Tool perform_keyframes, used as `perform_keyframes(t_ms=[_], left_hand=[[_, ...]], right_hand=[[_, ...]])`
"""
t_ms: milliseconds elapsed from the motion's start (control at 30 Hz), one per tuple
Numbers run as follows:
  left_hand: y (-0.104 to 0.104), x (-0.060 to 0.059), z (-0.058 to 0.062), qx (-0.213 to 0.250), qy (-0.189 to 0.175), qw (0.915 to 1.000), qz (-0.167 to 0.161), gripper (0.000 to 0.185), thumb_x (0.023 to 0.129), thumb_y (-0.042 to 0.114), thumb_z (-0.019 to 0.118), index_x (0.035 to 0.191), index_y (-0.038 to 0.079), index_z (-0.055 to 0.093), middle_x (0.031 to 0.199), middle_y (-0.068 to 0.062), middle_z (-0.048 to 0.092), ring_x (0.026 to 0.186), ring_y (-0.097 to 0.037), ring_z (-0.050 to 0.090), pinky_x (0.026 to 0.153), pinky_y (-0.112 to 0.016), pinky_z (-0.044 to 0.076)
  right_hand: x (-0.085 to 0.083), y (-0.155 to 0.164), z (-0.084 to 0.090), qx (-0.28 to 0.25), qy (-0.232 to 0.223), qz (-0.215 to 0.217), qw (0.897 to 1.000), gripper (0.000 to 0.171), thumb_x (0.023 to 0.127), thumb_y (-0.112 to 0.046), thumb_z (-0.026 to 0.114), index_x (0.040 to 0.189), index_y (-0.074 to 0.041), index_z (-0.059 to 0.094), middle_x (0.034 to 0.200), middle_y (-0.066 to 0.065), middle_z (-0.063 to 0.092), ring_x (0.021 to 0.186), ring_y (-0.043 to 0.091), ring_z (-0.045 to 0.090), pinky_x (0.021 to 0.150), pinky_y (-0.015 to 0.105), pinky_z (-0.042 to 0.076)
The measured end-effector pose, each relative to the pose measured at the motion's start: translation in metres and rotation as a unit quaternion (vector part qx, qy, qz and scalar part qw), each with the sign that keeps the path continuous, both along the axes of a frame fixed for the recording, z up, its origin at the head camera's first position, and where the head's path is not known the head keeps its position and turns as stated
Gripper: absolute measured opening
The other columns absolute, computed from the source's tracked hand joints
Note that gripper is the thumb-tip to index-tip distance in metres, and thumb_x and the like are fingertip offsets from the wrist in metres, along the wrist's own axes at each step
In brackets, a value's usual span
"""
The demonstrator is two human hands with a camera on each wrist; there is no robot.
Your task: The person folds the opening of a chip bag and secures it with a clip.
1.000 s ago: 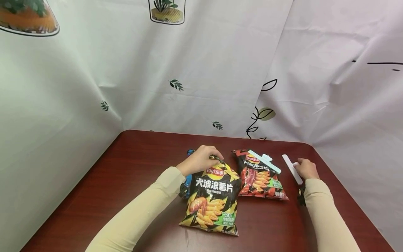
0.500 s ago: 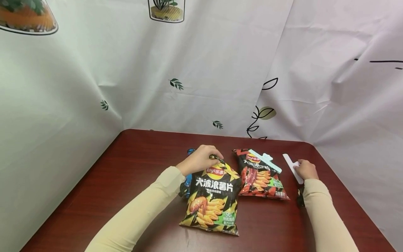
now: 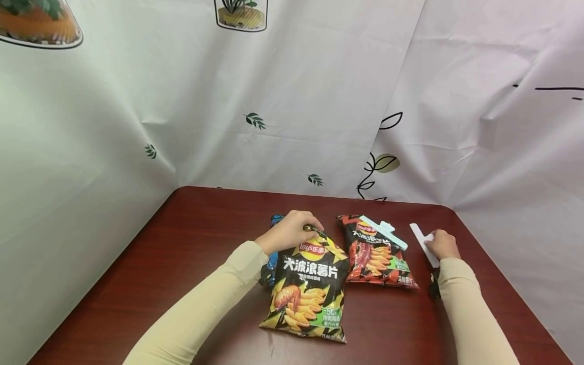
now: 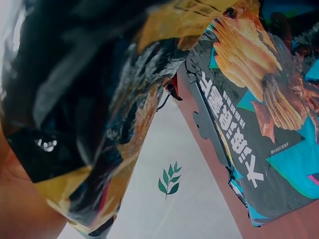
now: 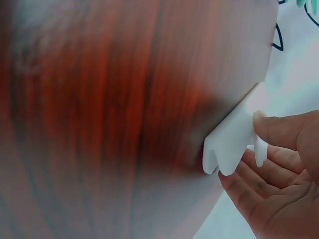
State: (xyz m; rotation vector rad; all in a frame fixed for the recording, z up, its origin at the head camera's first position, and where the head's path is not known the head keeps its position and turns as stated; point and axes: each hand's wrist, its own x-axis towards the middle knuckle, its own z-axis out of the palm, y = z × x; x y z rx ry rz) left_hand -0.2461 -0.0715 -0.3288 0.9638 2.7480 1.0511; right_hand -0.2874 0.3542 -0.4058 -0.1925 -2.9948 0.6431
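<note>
At the centre of the head view, my left hand [image 3: 292, 230] grips the top edge of a black and yellow bag of potato chips [image 3: 312, 294], which leans with its printed front toward me. That bag fills much of the left wrist view, up close. On the right side of the table, my right hand [image 3: 443, 246] holds a white bag clip [image 3: 421, 240]. In the right wrist view, thumb and fingers pinch the white clip's handle from either side, with its long bar low along the tabletop.
Behind the left hand lies a blue chip bag [image 4: 259, 134] with a dark clip [image 4: 209, 124] along its top. A red chip bag [image 3: 376, 261] wearing a light blue clip [image 3: 384, 233] lies between the hands. Something small and dark [image 3: 435, 284] sits beside the right sleeve. White printed cloth [image 3: 274, 152] hangs behind the table [image 3: 196, 243].
</note>
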Motion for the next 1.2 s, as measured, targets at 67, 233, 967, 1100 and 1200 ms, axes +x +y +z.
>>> perform_keyframes(t_ms=[67, 233, 967, 1100, 1200], left_hand=[[0.0, 0.0, 0.001, -0.001, 0.0, 1.0, 0.0, 0.02, 0.091, 0.011, 0.066, 0.11, 0.009, 0.072, 0.105, -0.004, 0.067, 0.094, -0.016, 0.062, 0.078, -0.027, 0.053], [0.0, 0.0, 0.001, -0.007, 0.008, 0.9999, -0.001, 0.019, 0.091, 0.011, 0.066, 0.109, 0.01, 0.072, 0.104, -0.003, 0.067, 0.093, -0.015, 0.062, 0.076, -0.025, 0.053], [-0.001, 0.002, 0.001, -0.002, 0.024, 0.9997, -0.005, 0.017, 0.09, 0.01, 0.066, 0.106, 0.009, 0.073, 0.102, -0.003, 0.068, 0.093, -0.016, 0.063, 0.078, -0.028, 0.053], [-0.001, 0.002, 0.001, -0.003, 0.028, 0.9996, 0.004, 0.016, 0.09, 0.01, 0.067, 0.104, 0.012, 0.074, 0.101, 0.0, 0.068, 0.092, -0.014, 0.063, 0.078, -0.027, 0.053], [-0.001, 0.001, 0.0, 0.002, 0.027, 0.9996, 0.007, 0.015, 0.09, 0.01, 0.067, 0.103, 0.013, 0.074, 0.1, 0.0, 0.068, 0.092, -0.013, 0.062, 0.078, -0.027, 0.052]], right_hand=[[0.002, -0.003, 0.003, -0.003, 0.003, -0.004, 1.0, 0.038, 0.086, -0.006, 0.058, 0.108, 0.024, 0.053, 0.102, 0.042, 0.057, 0.084, 0.05, 0.059, 0.066, 0.05, 0.053], [0.005, -0.007, 0.01, -0.02, -0.003, -0.018, 1.0, 0.037, 0.086, -0.007, 0.059, 0.109, 0.022, 0.053, 0.104, 0.041, 0.056, 0.086, 0.05, 0.059, 0.068, 0.05, 0.053], [0.011, -0.007, 0.027, -0.025, -0.025, -0.005, 0.999, 0.04, 0.092, -0.013, 0.054, 0.107, 0.024, 0.055, 0.109, 0.041, 0.057, 0.099, 0.055, 0.056, 0.081, 0.054, 0.048], [0.01, -0.007, 0.03, -0.021, -0.03, -0.006, 0.999, 0.043, 0.093, -0.015, 0.054, 0.107, 0.026, 0.055, 0.108, 0.042, 0.057, 0.099, 0.055, 0.055, 0.079, 0.054, 0.048], [0.011, -0.007, 0.032, -0.024, -0.027, -0.006, 0.999, 0.043, 0.094, -0.016, 0.054, 0.106, 0.025, 0.056, 0.107, 0.041, 0.058, 0.097, 0.055, 0.056, 0.077, 0.053, 0.049]])
